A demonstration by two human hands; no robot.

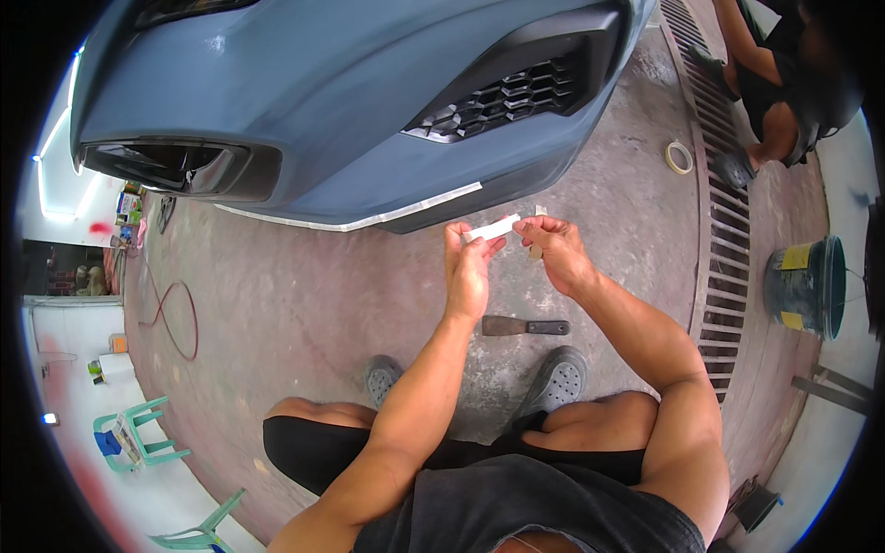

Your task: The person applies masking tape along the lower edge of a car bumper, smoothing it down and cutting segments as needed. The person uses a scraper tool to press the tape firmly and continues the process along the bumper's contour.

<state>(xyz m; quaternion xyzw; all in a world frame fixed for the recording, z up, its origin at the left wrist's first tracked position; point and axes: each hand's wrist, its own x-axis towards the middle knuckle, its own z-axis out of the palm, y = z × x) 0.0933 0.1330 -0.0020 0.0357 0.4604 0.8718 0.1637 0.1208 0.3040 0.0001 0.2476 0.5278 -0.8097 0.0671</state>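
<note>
A short strip of white masking tape [491, 229] stretches between my hands in front of the bumper. My left hand [468, 276] grips its left end between thumb and fingers, while my right hand [560, 251] pinches the right end. Just above them is the blue-grey car bumper [359, 120], with a long line of white tape [406, 213] stuck along its lower edge. A small beige piece shows under my right fingers; I cannot tell what it is. On the floor below my hands lies a putty knife [525, 326] with a dark handle, apart from both.
A tape roll [678, 158] lies by the floor grating [724, 276] at the right. Beyond it stand a dark bucket [805, 286] and another person [784, 92]. At the left are a red hose [195, 323] and green plastic chairs [152, 433].
</note>
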